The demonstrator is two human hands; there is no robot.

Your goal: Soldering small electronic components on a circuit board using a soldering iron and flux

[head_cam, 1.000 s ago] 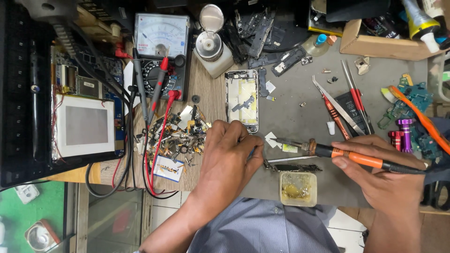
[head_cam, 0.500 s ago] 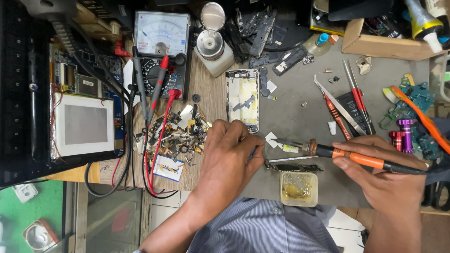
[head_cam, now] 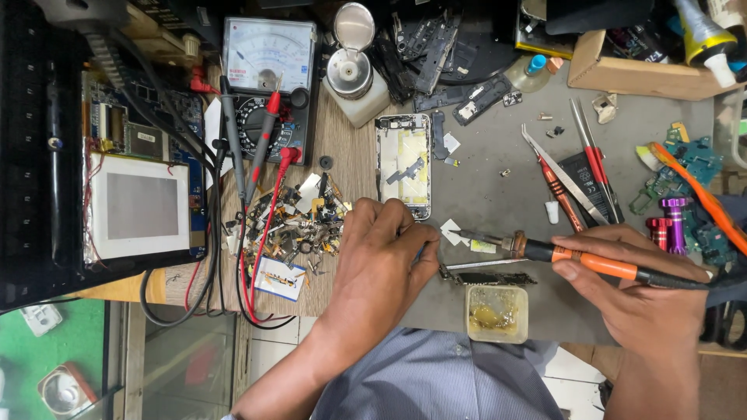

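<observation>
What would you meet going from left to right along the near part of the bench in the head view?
White screen module → pile of small parts → left hand → flux tub → right hand holding soldering iron.

The left hand [head_cam: 379, 260] lies knuckles up near the surface's front edge, fingers curled and pinched together at their tips. The right hand [head_cam: 642, 292], further right, is closed in a pen-like grip, thumb on top.
</observation>
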